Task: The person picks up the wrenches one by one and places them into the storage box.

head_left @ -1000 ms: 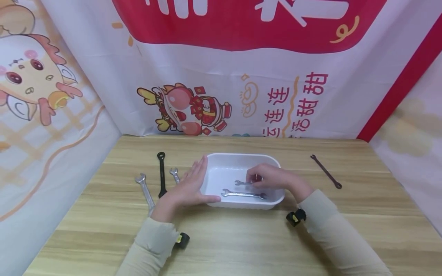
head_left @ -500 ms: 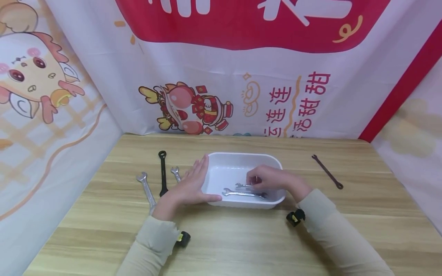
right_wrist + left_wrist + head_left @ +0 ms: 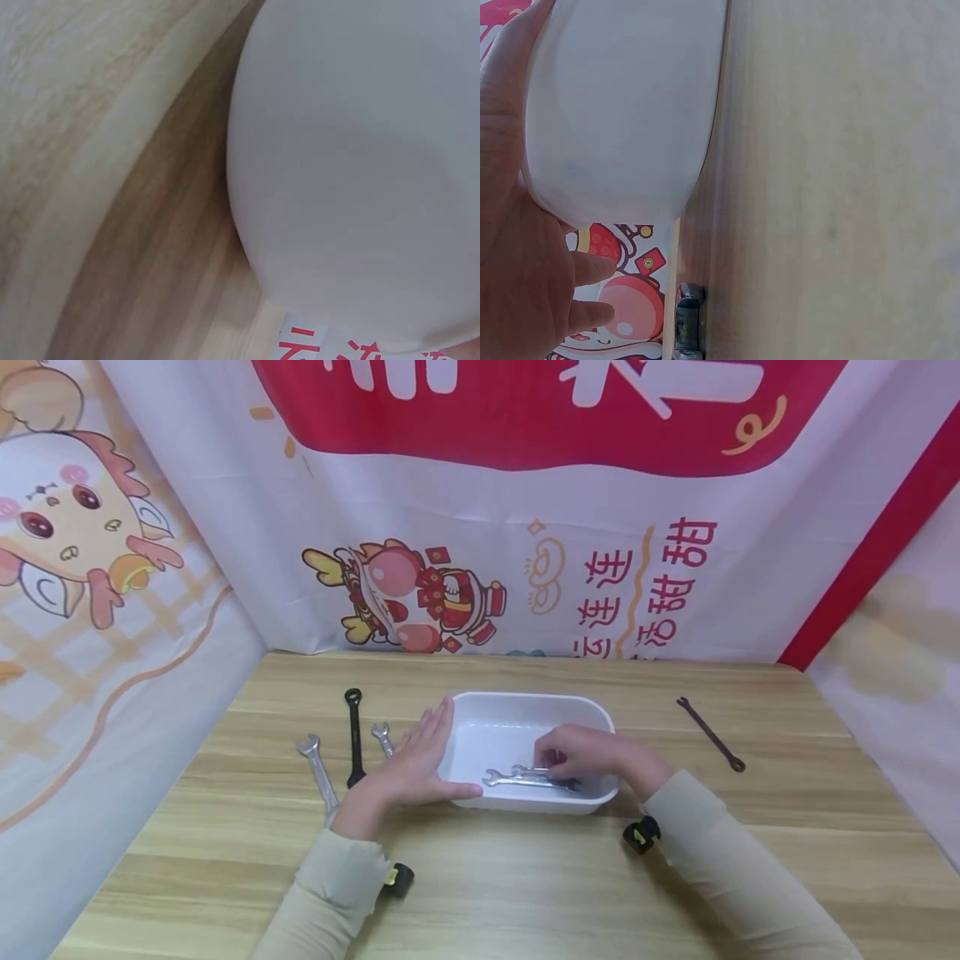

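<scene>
At the middle of the table (image 3: 517, 881), a white tray (image 3: 480, 731) is standing; against its left end the left hand (image 3: 420, 764) is bracing, fingers lying straight, thumb along the near-left corner; inside, toward the right end, the right hand (image 3: 581, 750) is pinching a small silver wrench (image 3: 528, 770) just beside a larger wrench (image 3: 513, 781), which is lying along the near wall; whether the two are touching is not showing clearly; this step is probably a setting-down of the small silver wrench; the next move would be calling for loosening the fingers without nudging its neighbour, then clearing the wall; toward the table's left edge a long silver wrench (image 3: 320, 774), a black wrench (image 3: 355, 737) and a half-hidden short wrench (image 3: 383, 740) are lying; toward its right edge, a dark wrench (image 3: 710, 733); on the backdrop (image 3: 465, 510), red characters (image 3: 690, 542) are reading 连连 and 活甜甜, another being cut off at the table's far edge; white strokes (image 3: 402, 381) on the red panel (image 3: 487, 439) are running out of view; no brand is showing legibly.
</scene>
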The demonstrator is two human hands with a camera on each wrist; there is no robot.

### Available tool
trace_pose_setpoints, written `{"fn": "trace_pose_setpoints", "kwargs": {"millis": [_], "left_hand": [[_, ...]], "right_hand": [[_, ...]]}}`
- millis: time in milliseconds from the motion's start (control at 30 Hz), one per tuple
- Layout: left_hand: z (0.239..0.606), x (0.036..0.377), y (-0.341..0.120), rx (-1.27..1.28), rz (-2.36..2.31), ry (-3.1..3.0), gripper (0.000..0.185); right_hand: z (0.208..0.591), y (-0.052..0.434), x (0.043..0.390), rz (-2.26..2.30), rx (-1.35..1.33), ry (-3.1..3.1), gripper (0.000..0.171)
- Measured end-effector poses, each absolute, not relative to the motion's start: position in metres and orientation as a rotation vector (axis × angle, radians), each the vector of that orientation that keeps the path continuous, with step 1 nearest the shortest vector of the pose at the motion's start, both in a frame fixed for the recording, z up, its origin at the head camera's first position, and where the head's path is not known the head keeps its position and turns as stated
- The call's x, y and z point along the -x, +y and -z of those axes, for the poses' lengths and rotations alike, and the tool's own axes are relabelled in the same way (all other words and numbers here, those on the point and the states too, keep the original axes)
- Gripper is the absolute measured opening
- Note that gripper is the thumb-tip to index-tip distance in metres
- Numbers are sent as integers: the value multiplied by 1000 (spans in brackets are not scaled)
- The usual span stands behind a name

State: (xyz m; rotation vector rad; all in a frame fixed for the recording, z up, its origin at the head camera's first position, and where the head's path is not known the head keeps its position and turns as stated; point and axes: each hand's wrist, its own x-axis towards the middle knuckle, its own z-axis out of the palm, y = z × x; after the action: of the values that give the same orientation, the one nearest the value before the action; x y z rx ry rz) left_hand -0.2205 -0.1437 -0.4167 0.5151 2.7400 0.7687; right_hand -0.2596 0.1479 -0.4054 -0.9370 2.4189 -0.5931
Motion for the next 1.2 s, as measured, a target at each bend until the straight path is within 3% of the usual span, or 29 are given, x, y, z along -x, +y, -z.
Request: {"fn": "trace_pose_setpoints", "kwargs": {"millis": [1200], "left_hand": [[417, 223, -144, -525, -751, 2733, 132]], "right_hand": [[411, 148, 259, 526, 942, 2496, 10]]}}
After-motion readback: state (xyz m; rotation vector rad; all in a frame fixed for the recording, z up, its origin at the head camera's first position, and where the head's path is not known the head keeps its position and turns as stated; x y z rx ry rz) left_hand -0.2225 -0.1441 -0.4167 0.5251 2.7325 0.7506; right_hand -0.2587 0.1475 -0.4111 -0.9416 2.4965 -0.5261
